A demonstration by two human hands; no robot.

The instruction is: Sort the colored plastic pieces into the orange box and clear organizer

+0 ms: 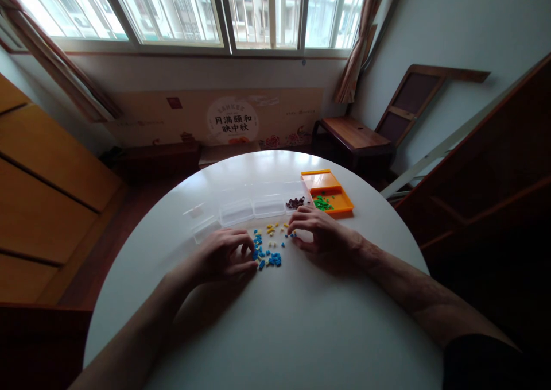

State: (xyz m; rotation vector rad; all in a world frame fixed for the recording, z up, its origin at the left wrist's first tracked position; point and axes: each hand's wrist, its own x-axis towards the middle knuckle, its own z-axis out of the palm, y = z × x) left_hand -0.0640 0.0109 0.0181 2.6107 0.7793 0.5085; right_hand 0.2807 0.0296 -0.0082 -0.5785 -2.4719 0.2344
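At frame centre, left hand (224, 255) pinches blue bricks (267, 257), right hand (321, 232) rests open, empty; a careless sweep could scatter pieces off the worktop (279, 332).

A room in a home. Curtains (359, 39) hang by wide windows (181, 8). Wooden furniture (47, 189) and a bench (350, 132) surround the round white worktop (275, 321).

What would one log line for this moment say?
left hand: on blue bits | right hand: by yellow bits | green bits: in orange tray | clear boxes: behind
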